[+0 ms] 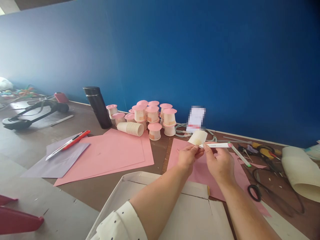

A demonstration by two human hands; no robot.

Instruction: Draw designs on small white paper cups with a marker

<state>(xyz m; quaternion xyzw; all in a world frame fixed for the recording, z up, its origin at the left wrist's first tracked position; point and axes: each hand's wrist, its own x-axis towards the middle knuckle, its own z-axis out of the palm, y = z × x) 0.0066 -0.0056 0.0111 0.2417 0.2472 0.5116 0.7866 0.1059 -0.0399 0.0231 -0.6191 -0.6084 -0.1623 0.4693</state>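
Observation:
My left hand [188,159] grips a small white paper cup [199,136] near its edge, above a pink sheet [178,150]. Between the fingers and thumb of my right hand [221,163] is a white marker [218,145] with a pink end. The marker's tip meets or nearly meets the cup beside my left fingers; actual contact is hard to make out. A second marker, with a green end [248,164], lies to the right of my right hand. Several paper cups with pink cone tops [152,109] are stacked against the blue wall, with a nested stack of plain cups [132,128] lying before them.
A black bottle [98,108] stands left of the cups. Pink sheets [112,150] and a red box cutter [68,144] lie at left. At right are black cables [271,181] and a large pale roll [301,170]. Cardboard [195,213] lies under my forearms.

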